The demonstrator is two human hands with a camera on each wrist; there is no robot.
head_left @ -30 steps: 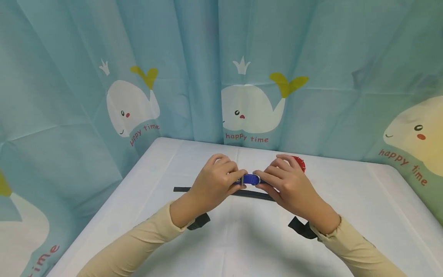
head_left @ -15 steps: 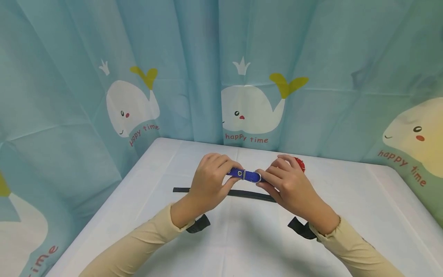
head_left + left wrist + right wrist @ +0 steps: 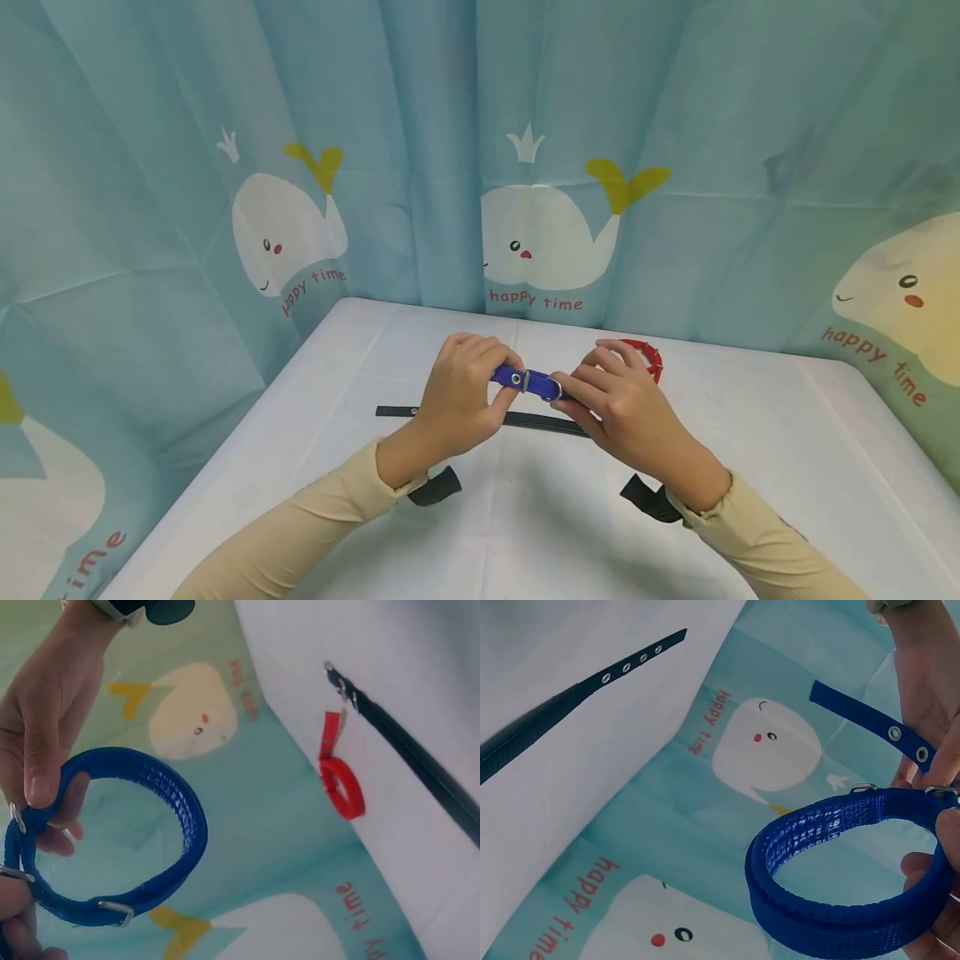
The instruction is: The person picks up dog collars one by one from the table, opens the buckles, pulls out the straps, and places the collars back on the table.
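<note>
Now a blue woven cloth collar, bent into a ring (image 3: 196,825), is being held up above a white table (image 3: 525,525) by two hands. Its end with holes is being pinched between the left hand's (image 3: 463,396) thumb and fingers, and its loop is being gripped by the right hand's (image 3: 622,404) curled fingers. The strap seems to be being fed through the silver metal buckle (image 3: 527,381); probably, this is being done best while the loop is being kept steady and the strap flat. The buckle's pin is being lost from sight, so whether it is sitting in a hole cannot be told. Parts of the long black strap (image 3: 546,422) and the red ring-shaped band (image 3: 655,358) are being covered in the head view.
</note>
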